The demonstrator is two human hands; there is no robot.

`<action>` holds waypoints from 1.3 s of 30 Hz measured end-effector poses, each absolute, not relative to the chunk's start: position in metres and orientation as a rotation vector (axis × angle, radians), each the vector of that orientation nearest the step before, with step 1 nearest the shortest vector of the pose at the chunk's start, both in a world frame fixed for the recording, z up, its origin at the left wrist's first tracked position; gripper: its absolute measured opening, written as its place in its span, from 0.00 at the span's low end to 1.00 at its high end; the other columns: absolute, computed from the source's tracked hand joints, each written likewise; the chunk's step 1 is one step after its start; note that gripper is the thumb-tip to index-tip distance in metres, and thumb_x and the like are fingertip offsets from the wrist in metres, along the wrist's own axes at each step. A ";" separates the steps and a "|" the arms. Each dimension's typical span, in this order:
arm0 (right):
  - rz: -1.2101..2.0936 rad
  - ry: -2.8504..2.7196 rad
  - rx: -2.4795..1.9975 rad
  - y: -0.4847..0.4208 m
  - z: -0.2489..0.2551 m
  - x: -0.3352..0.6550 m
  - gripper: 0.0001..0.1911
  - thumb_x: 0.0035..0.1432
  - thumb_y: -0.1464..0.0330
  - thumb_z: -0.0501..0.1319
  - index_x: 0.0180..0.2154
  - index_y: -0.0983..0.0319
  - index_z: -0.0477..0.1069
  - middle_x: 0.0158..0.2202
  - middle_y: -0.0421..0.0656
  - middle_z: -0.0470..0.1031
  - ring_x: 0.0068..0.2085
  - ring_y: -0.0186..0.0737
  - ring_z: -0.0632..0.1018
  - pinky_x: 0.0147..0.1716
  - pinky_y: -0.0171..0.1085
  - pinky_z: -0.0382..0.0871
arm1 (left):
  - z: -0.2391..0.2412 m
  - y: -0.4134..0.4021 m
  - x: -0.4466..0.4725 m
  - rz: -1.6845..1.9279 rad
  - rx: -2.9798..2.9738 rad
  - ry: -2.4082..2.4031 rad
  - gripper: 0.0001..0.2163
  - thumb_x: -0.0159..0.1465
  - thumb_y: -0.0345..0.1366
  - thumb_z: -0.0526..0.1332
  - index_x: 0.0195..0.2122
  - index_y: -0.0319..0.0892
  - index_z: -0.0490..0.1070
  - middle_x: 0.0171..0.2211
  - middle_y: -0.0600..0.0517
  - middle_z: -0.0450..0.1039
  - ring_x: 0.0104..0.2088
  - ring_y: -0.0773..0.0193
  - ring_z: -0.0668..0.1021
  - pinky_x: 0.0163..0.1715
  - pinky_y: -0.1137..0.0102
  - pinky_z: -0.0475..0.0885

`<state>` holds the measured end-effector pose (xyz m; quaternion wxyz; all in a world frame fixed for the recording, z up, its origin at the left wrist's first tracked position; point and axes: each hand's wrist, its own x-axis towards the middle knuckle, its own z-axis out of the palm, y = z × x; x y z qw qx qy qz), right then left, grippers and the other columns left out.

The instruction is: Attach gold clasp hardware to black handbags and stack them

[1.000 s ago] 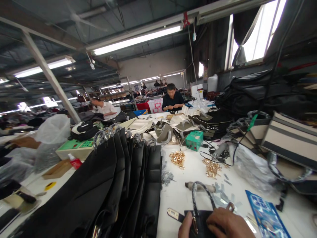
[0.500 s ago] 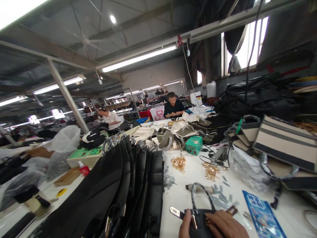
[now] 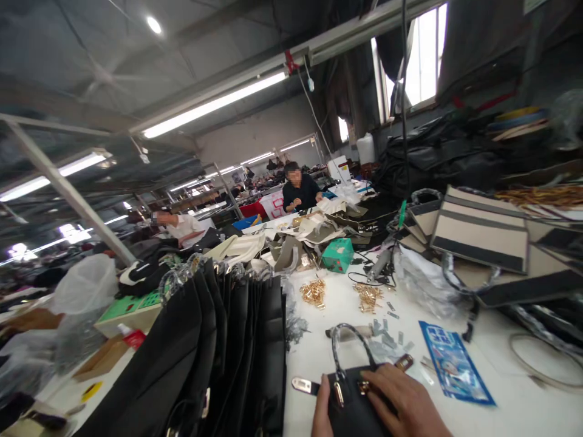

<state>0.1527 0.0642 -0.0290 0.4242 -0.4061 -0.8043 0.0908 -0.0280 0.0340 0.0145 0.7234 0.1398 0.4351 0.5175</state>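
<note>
A black handbag panel (image 3: 350, 405) with a wrapped loop handle (image 3: 339, 340) is before me at the lower edge of the view. Its left edge is gripped by my left hand (image 3: 322, 408), whose thumb shows along the side. My right hand (image 3: 405, 397) closes over the right part, fingertips at a gold fitting (image 3: 363, 387). Another gold fitting (image 3: 339, 394) sits at the left foot of the handle. From the panel's left side sticks out a strap with a metal plate (image 3: 304, 385). The lower part of the panel is cut off by the frame.
Many black bag panels (image 3: 246, 352) stand packed on the left. Beyond my hands lie gold fittings (image 3: 313, 294), grey metal plates (image 3: 385, 334) and a green box (image 3: 337, 255). A blue packet (image 3: 455, 361) and striped panels (image 3: 480, 230) are right. A co-worker (image 3: 300, 188) sits across.
My view has swung to the right, so the scene sits further left. The gold fitting at my right fingertips now shows. Both hands stay on the panel. The co-worker's hands have moved apart.
</note>
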 end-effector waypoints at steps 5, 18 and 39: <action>0.489 -1.768 -1.030 0.051 0.003 0.172 0.12 0.65 0.68 0.56 0.49 0.56 0.72 0.41 0.45 0.79 0.40 0.41 0.79 0.42 0.39 0.75 | 0.018 0.030 -0.024 1.055 0.235 0.806 0.31 0.65 0.54 0.55 0.62 0.36 0.65 0.52 0.36 0.76 0.56 0.39 0.74 0.61 0.45 0.60; 0.673 -1.338 -1.095 0.018 0.069 0.200 0.10 0.62 0.67 0.62 0.46 0.57 0.75 0.33 0.40 0.78 0.32 0.36 0.78 0.35 0.36 0.72 | 0.056 0.012 -0.030 1.162 0.389 0.500 0.24 0.69 0.50 0.48 0.55 0.43 0.74 0.54 0.44 0.75 0.63 0.48 0.66 0.66 0.50 0.49; 0.530 -1.677 -0.881 -0.003 0.090 0.184 0.12 0.60 0.74 0.61 0.45 0.57 0.74 0.37 0.42 0.77 0.38 0.37 0.77 0.39 0.36 0.70 | 0.085 -0.008 -0.017 1.151 0.470 0.450 0.23 0.70 0.44 0.50 0.62 0.39 0.66 0.54 0.38 0.73 0.61 0.42 0.68 0.65 0.46 0.51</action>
